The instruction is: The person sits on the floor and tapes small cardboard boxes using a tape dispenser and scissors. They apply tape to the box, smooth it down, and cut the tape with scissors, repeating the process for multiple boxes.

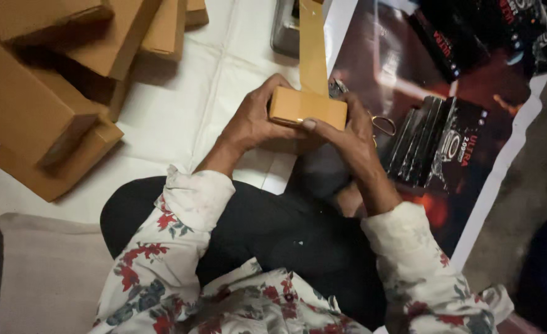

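- Head view: the person sat cross-legged on the floor, and both hands met in front of the knees around a small brown cardboard box [307, 107].
- The left hand [255, 120] clasped the box's left end, fingers curled over its far side, thumb underneath.
- The right hand [348, 133] gripped the right end, with its thumb [314, 125] pressed along the box's near face.
- A long brown strip [312, 46], tape or a flap, I could not tell which, rose from the box's top toward the upper edge of the view.
- The box was held off the floor, above a white sheet [180, 111].
- A pile of larger cardboard boxes [51, 93] lay well to the left.
- A dark printed poster [409, 68] lay to the right, with a stack of black packets [437, 142] on it, near the right hand.
- A metal ring-like object [383, 125] showed just beside the right hand; its kind was unclear.
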